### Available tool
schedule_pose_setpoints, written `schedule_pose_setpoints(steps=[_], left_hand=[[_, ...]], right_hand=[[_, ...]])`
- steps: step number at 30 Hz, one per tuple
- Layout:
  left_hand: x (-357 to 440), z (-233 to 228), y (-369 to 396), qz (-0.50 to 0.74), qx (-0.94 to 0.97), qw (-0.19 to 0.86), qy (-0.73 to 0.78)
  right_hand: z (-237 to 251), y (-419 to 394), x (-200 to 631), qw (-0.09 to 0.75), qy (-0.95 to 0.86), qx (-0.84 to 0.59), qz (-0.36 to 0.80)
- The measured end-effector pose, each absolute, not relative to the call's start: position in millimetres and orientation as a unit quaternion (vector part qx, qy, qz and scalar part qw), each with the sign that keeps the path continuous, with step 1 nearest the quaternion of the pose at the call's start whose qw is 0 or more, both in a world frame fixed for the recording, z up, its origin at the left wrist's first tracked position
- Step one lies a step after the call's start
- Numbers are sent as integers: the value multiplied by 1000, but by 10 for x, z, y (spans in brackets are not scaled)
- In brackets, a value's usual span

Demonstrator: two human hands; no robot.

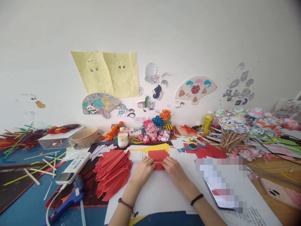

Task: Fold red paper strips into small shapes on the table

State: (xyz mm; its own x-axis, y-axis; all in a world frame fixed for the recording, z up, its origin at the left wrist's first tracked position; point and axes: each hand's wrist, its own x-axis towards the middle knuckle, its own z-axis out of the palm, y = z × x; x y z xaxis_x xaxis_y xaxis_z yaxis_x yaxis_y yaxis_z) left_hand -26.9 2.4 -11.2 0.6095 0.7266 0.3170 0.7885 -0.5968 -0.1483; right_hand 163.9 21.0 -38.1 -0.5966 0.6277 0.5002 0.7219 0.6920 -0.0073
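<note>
Together the left hand (144,168) and right hand (172,168) pinch a red paper (159,156) on the white sheet (162,191), fingertips covering its near edge; a blurred patch masks the phone (219,199).

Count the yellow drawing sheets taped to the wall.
2. The left yellow sheet hangs tilted above the panda fan cutout; the right yellow sheet hangs beside it, their edges meeting. None seems hidden.

Under your fingers (154,161) the red sheet (158,156) looks like matt paper, as do the folded red strips (113,175); the glue bottle (207,122) is glossy plastic.
</note>
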Motion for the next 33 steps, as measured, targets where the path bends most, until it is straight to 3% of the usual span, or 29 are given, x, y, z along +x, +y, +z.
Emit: schedule_pose_setpoints(steps=[13, 33], left_hand=[[-214, -179, 63, -165, -871, 88, -455], [-177, -185, 47, -74, -908, 166, -378]], right_hand=[[-307, 196, 1636, 316, -852, -416, 28], [-423, 219, 1575, 247, -873, -410, -94]])
